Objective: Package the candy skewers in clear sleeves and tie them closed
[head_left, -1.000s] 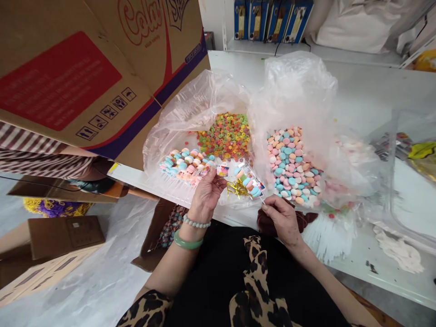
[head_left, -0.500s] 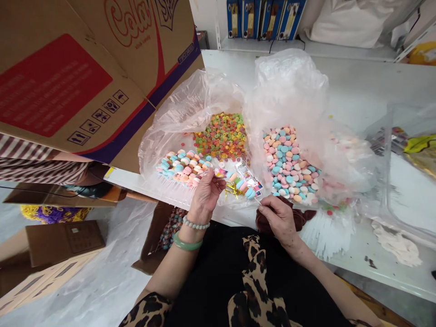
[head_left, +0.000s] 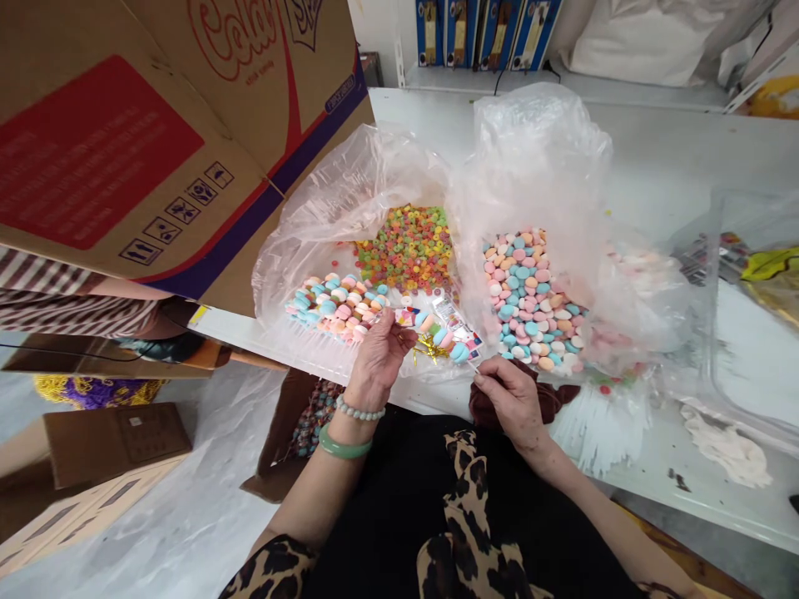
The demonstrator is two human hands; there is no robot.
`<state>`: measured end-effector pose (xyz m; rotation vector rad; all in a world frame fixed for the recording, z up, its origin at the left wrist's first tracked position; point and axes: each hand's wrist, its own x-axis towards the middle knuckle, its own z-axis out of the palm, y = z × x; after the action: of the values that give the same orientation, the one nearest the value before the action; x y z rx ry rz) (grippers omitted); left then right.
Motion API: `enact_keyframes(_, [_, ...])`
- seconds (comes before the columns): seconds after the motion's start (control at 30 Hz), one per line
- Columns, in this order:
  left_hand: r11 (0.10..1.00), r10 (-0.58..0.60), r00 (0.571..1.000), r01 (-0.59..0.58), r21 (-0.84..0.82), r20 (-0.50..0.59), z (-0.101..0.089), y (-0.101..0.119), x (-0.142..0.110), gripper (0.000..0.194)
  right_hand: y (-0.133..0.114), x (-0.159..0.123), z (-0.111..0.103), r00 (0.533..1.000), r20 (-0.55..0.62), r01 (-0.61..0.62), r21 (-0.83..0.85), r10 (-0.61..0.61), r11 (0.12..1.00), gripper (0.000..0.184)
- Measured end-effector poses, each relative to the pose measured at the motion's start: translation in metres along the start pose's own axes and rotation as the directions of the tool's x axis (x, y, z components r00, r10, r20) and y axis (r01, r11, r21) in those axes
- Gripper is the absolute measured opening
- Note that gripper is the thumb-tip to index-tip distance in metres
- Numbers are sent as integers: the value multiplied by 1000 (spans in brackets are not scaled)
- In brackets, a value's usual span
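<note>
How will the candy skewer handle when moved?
Probably stiff: the candies line up straight along the stick. Likely candy-end heavy: the right hand pinches a thin, bare end. May roll if set down; the candies look rounded.

one left hand (head_left: 379,353) pinching one printed wrapper (head_left: 407,316), one right hand (head_left: 513,401) gripping one candy skewer (head_left: 444,338), two bracelets (head_left: 344,445) sitting behind the left hand, four blue boxes (head_left: 459,33) standing beyond both hands
</note>
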<state>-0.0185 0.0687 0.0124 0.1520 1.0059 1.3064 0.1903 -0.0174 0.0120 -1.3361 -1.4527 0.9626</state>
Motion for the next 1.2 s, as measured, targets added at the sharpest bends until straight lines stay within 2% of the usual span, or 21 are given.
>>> enact_keyframes(0.1, [999, -34, 999, 33, 22, 27, -2, 0, 0, 24, 3, 0, 0, 997, -13, 71, -90, -73, 993, 13])
enact_keyframes(0.2, [998, -46, 998, 45, 44, 39, -4, 0, 1, 25, 8, -2, -3, 977, -14, 206, -223, -214, 953, 11])
enact_keyframes(0.33, [998, 8, 999, -11, 61, 44, -5, 0, 3, 27, 10, -5, -6, 947, 24, 309, -323, -319, 894, 11])
enact_keyframes(0.47, [997, 60, 997, -63, 52, 53, -8, 1, 4, 31, 6, -5, -8, 956, -6, 278, -318, -295, 906, 11])
enact_keyframes(0.6, [1000, -24, 1000, 24, 21, 18, -8, 3, 5, 29, -2, -5, -12, 980, -94, 149, -222, -173, 964, 12])
enact_keyframes(0.73, [994, -110, 994, 110, -12, 15, -6, 2, 3, 29, -6, -3, -10, 992, -95, 72, -149, -87, 986, 11])
enact_keyframes(0.87, [989, -150, 988, 151, -2, 43, -3, -1, 0, 29, -4, -3, -7, 994, -82, 63, -143, -76, 988, 13])
enact_keyframes(1.03, [994, -112, 992, 111, 21, 51, -2, -4, 0, 30, -3, -7, -8, 983, -138, 94, -180, -119, 979, 11])
enact_keyframes(1.2, [996, -88, 996, 88, -4, 26, -1, -6, 1, 32, -3, -7, -7, 990, -103, 84, -153, -101, 985, 12])
